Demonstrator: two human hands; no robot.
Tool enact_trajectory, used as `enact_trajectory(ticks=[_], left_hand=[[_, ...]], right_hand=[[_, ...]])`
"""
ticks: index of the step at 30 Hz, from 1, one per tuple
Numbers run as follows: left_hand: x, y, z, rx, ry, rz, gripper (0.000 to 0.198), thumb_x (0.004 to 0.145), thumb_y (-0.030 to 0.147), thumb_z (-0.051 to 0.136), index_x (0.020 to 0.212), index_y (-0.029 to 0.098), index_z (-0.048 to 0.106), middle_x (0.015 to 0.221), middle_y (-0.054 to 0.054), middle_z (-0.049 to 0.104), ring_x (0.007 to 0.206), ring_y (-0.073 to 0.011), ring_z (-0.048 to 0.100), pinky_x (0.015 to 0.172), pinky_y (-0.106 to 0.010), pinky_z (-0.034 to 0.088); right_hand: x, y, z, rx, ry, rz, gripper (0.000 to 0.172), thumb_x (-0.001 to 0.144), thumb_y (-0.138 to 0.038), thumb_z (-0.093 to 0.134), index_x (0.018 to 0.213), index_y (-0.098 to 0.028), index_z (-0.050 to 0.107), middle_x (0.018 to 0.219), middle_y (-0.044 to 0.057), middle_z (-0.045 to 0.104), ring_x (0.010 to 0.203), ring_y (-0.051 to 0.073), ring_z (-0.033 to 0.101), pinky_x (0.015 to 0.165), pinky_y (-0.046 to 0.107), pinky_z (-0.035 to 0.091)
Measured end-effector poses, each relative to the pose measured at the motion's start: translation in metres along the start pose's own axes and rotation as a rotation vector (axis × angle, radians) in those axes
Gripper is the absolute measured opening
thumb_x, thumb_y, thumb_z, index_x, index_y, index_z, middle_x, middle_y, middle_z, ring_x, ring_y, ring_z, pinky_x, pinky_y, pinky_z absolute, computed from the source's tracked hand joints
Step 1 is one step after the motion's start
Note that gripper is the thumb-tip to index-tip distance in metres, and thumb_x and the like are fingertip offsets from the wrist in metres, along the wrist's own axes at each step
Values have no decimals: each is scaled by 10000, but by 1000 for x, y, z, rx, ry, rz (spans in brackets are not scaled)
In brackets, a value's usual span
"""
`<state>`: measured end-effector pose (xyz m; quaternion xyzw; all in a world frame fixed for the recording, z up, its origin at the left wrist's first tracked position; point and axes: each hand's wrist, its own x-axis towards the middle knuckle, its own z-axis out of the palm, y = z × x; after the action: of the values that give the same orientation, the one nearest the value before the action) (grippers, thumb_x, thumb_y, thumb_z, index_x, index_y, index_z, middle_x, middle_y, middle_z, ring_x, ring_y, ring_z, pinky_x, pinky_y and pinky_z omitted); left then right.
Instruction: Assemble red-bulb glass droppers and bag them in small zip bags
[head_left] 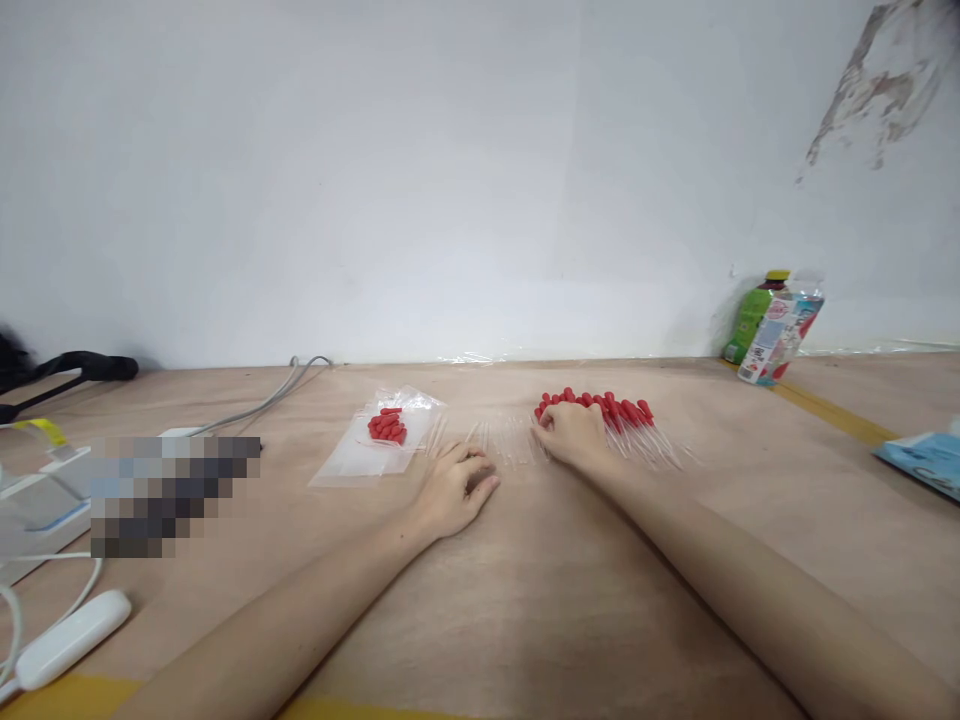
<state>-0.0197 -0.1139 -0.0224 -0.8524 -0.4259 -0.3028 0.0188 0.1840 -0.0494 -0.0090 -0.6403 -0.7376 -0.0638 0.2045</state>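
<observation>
My right hand [576, 432] is closed in a pinch at the left end of a row of glass droppers [637, 432] with red rubber bulbs. It grips a dropper there, mostly hidden by the fingers. My left hand [454, 490] rests on the table with fingers loosely bent and thumb apart, holding nothing I can see. Between the hands lie several thin clear glass tubes [513, 440] without bulbs, and more stick out behind the left hand. Further left, a pile of loose red rubber bulbs [387, 428] sits on a clear plastic bag [352, 462].
At the left are a power strip [45, 520], a grey cable [262, 402], a white rounded device [73, 640] and a blurred-out patch. A green bottle [750, 320] and a carton [780, 335] lean against the wall. A blue packet [926, 460] lies at the right edge.
</observation>
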Motion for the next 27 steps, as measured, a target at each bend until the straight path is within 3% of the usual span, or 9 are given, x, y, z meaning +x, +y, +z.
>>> enact_trajectory(ticks=[8,13,19,27], left_hand=[[3,-1,-2,48,17,-33,151,787,277,504,850,209,623,877,-31,588,859,-185,505,794,-332,373],[14,-25,-20,277,158,-245,181,800,297,463,764,204,614,834,-36,584,853,-207,488,754,-335,344],[17,-68,-53,595,151,-475,181,773,306,489,788,176,615,855,-79,554,862,-245,464,726,-356,315],[9,-83,-52,665,91,-476,217,741,314,506,689,126,601,796,-117,544,849,-286,464,717,-392,309]], right_hand=[[1,-21,15,-102,-45,49,254,744,-253,434,758,-100,636,788,157,630,764,250,561,724,379,231],[-11,-23,14,-137,24,31,286,798,-245,379,855,-78,604,877,181,606,819,254,524,733,378,228],[-43,-14,7,-98,269,-146,281,855,-280,317,790,-126,544,789,114,595,775,219,492,702,346,231],[-70,2,-7,19,253,-262,222,860,-256,339,750,-167,510,721,54,607,700,180,522,700,327,260]])
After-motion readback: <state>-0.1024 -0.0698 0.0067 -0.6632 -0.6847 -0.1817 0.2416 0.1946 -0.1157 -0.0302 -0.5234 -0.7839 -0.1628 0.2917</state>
